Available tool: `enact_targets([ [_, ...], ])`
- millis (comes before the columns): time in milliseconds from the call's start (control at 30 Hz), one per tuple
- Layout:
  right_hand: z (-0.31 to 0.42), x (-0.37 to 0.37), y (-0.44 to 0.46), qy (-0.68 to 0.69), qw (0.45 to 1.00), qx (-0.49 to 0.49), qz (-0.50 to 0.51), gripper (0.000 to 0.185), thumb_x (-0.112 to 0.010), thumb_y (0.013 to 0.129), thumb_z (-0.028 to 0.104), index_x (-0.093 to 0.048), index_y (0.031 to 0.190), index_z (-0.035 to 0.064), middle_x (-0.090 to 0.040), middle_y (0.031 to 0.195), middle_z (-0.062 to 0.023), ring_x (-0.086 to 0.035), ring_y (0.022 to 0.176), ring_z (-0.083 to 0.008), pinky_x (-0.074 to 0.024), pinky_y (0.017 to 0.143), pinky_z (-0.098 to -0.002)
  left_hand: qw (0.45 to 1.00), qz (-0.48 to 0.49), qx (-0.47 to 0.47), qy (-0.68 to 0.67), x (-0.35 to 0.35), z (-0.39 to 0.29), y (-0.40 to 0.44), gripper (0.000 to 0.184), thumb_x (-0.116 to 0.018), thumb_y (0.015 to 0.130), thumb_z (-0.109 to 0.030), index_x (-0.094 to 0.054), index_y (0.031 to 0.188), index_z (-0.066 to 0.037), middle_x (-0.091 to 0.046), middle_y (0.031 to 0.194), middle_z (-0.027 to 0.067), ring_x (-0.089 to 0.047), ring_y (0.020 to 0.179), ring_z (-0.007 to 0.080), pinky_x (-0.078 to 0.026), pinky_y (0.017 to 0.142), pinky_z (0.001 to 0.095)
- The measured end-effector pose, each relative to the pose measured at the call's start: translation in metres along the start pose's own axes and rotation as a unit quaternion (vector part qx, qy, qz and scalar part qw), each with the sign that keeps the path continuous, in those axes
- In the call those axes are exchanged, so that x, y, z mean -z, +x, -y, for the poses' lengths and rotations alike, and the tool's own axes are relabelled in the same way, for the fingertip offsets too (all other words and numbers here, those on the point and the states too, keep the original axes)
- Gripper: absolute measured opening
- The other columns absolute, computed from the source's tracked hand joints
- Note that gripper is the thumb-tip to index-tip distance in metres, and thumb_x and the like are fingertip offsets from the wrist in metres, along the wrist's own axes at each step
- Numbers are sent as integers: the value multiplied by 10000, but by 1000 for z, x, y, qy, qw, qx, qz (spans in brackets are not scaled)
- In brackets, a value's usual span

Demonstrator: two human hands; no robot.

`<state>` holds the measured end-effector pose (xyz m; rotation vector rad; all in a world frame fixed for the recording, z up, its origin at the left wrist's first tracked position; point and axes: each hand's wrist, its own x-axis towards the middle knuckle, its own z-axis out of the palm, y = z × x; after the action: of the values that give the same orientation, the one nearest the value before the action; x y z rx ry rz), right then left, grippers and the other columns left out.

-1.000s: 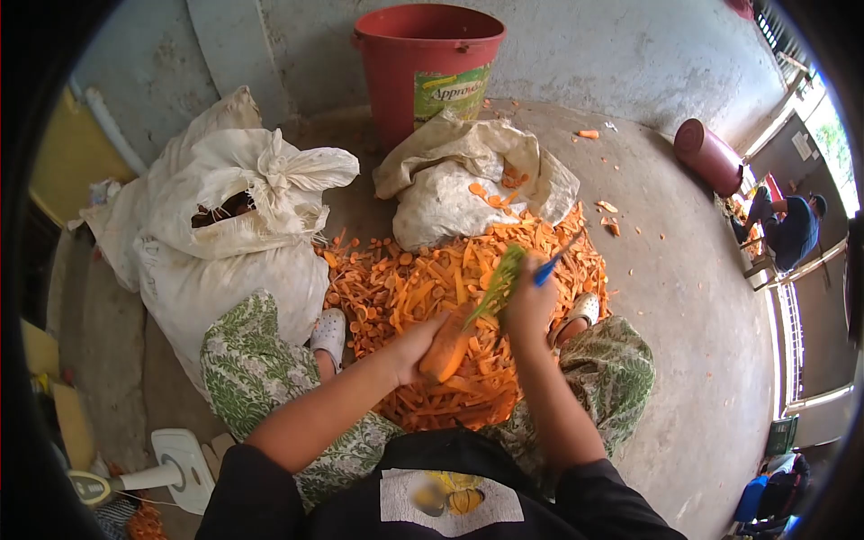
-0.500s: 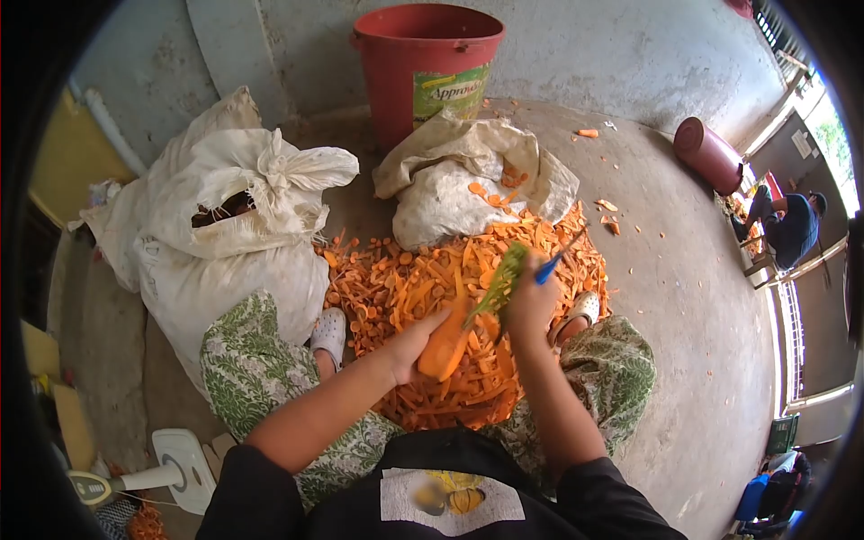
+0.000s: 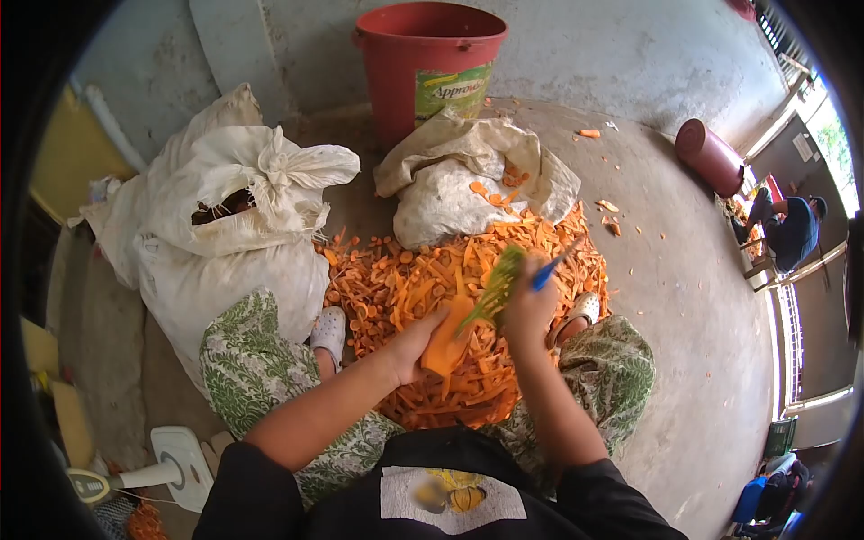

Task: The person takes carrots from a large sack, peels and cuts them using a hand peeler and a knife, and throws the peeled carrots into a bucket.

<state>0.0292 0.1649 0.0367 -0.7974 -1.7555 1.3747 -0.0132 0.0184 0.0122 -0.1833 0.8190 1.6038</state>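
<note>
My left hand point(image 3: 416, 346) is wrapped round the lower left side of a large orange carrot point(image 3: 445, 347), low over the heap of peelings. Closed at the carrot's upper right, my right hand point(image 3: 529, 312) grips a green peeler point(image 3: 498, 288), smeared by motion. The peeler's lower end reaches the carrot's upper part; exact contact cannot be made out. A thin tool with a blue handle point(image 3: 544, 274), seemingly a knife, also sticks out of my right hand, its blurred tip pointing up and right. Orange peelings and round slices point(image 3: 405, 292) spread beneath both hands.
A tied white sack point(image 3: 225, 261) with a torn hole stands at left. Behind the heap lie a slumped sack point(image 3: 450, 207) and a red bin point(image 3: 387, 90). My clogs point(image 3: 329, 331) flank the peelings. Another person point(image 3: 794, 232) sits far right near a tipped bin point(image 3: 706, 155).
The green peeler has shifted slightly down and left along the carrot. My right hand and the blue-handled tool have tilted a little; my left hand holds nearly the same place.
</note>
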Motion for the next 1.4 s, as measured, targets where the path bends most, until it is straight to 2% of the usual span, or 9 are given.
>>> enact_targets([
  [167,13,-11,-40,-147,975,148,73,149,-517,852,138,-529,801,-1,-567,645,-79,-549,557,-167,-420,505,-288,998,21,-3,63,-1,-8,-1,385,-308,926,-387,-491,1079,-84,-583,909,45,-588,759,141,-501,635,284],
  [400,-17,26,59,-133,979,-70,-137,222,-443,895,192,-555,847,7,-558,639,-50,-499,520,-120,-372,463,-270,991,29,19,131,-11,-1,-16,455,-293,929,-390,-444,1153,-23,-585,937,120,-599,820,194,-492,726,321],
  [600,14,-10,-21,43,997,53,39,176,-467,877,152,-531,820,-2,-567,638,-61,-528,531,-122,-410,485,-277,998,-56,-29,2,5,2,0,411,-330,922,-387,-455,1139,-62,-576,991,76,-579,880,177,-489,736,316],
  [733,-4,-14,-36,-205,968,99,104,195,-467,889,181,-538,842,6,-564,669,-66,-524,573,-118,-413,528,-270,996,-41,-63,45,8,12,5,388,-291,932,-374,-494,1072,-75,-579,965,64,-582,828,156,-488,698,297],
  [933,-34,24,64,-137,976,-86,-145,245,-442,894,188,-556,804,-9,-527,590,-37,-464,458,-118,-356,430,-280,966,11,-1,257,-20,1,-27,501,-354,913,-415,-412,1219,-23,-548,1022,80,-535,942,148,-430,807,279],
  [967,-55,30,78,37,973,-131,-185,247,-443,894,175,-566,793,-14,-501,568,-29,-477,474,-114,-376,451,-271,966,12,0,259,-17,-1,-26,501,-354,913,-415,-412,1219,-23,-548,1022,80,-535,942,148,-430,807,279],
  [1100,-30,40,56,-96,992,-43,67,198,-459,877,144,-592,847,-1,-603,695,-71,-570,577,-133,-434,531,-256,941,23,-118,317,6,-15,-16,545,-593,812,-352,-428,1203,-10,-525,1064,89,-515,958,145,-415,826,292],
  [1200,20,32,12,-184,906,-63,376,187,-497,782,69,-612,928,46,-648,805,-106,-632,732,-219,-473,637,-340,780,-74,-292,549,12,-34,-18,526,-690,678,-200,-478,1119,-5,-567,984,110,-551,904,162,-432,780,289],
  [1400,0,22,-14,-300,860,71,408,123,-559,758,126,-531,759,6,-508,606,-183,-496,563,-341,-382,547,-396,705,-106,-357,604,4,-41,-24,387,-691,637,-129,-540,974,-13,-591,818,99,-587,742,187,-449,674,305],
])
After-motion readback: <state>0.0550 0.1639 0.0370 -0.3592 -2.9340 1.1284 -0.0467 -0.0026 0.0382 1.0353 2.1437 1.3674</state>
